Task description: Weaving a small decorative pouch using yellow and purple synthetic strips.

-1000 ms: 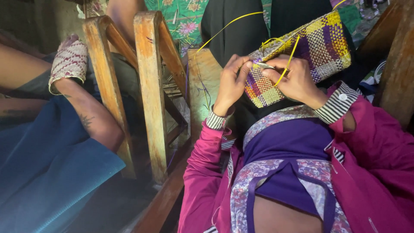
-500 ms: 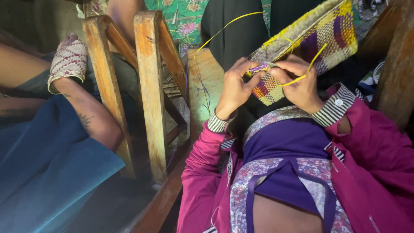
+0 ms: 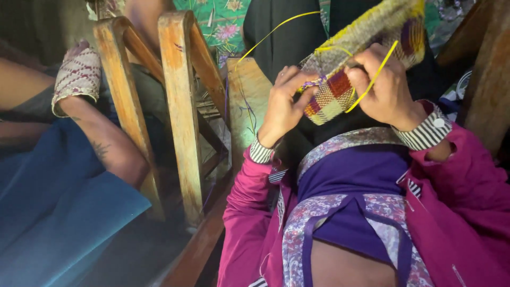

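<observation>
Dim, crowded floor space fills the view, with wooden furniture and cloth packed close around the person at work. Nearest the camera lie the person's own magenta sleeves point(image 3: 467, 196) with striped cuffs, over a purple top with a patterned trim.

Just above the cuffs, the two hands meet on a woven piece point(image 3: 340, 87), a checked weave of red, yellow, purple and pale strips with a yellow-edged border that runs up and to the right, past the right hand. The left hand point(image 3: 281, 103) is curled, its fingertips point(image 3: 311, 91) pinching the lower left edge of the weave, where a short purple strip pokes out. The right hand point(image 3: 385, 87) is closed over the weave from the right, fingers folded down on it. A yellow strip point(image 3: 372, 82) crosses the back of those fingers in a slant. The two hands are close together with only the weave between them. A second long yellow strand point(image 3: 271, 33) arcs away from the weave up and to the left of the left hand.

Left of the left hand stands a wooden frame point(image 3: 178, 106) of worn, pale uprights, with loose strands hanging by it. Farther left, beyond the frame, another person's bare arm point(image 3: 106, 149) rests on blue cloth point(image 3: 48, 212), with a patterned woven band point(image 3: 77, 77) around the end of it. Behind the hands, farthest off, hang black cloth point(image 3: 281, 37) and a green flowered fabric point(image 3: 220, 21).
</observation>
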